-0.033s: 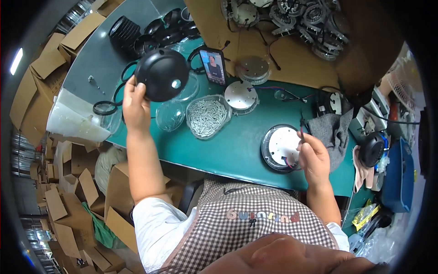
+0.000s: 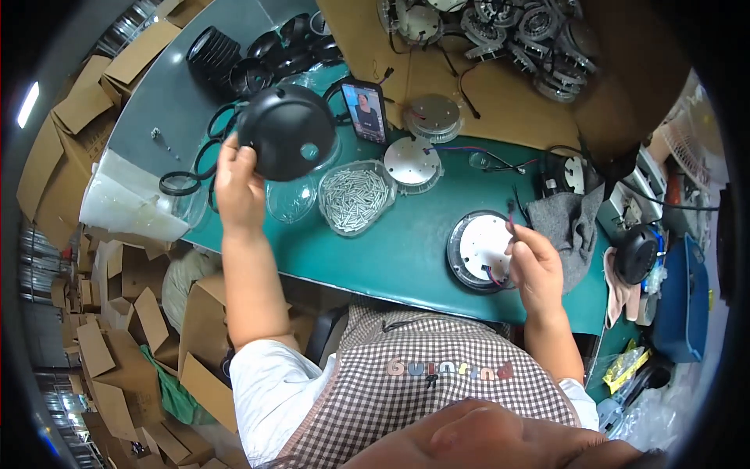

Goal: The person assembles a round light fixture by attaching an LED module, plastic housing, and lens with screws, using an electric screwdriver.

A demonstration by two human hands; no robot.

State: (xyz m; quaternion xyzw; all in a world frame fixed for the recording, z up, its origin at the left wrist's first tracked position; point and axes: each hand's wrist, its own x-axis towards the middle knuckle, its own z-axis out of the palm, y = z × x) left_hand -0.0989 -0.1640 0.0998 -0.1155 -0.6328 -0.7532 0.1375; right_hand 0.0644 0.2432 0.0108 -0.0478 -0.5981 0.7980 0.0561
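Note:
My left hand (image 2: 239,187) is closed on the rim of a black round cover (image 2: 285,129), a shallow dome with a small hole, lifted over the left part of the bench. In my right hand (image 2: 539,270), thumb and fingers pinch a thin dark cable (image 2: 511,222). That cable runs to a round lamp-like unit (image 2: 478,248) with a white metal plate and dark rim, lying on the green bench mat (image 2: 367,262). Part of the unit's right edge is hidden by my fingers. A clear tub (image 2: 355,199) full of small silvery screw-like pieces sits between the hands.
Silver disc units (image 2: 412,162) stand behind the tub, beside a propped phone (image 2: 365,113). Black rings (image 2: 180,184) and a clear round dish (image 2: 291,200) lie at left. Right of the unit is a grey cloth (image 2: 566,234). A cardboard box (image 2: 531,129) holds more units.
My left hand has carried the black cover slightly right and toward me, tilting it. My right hand has shifted slightly, still pinching the cable.

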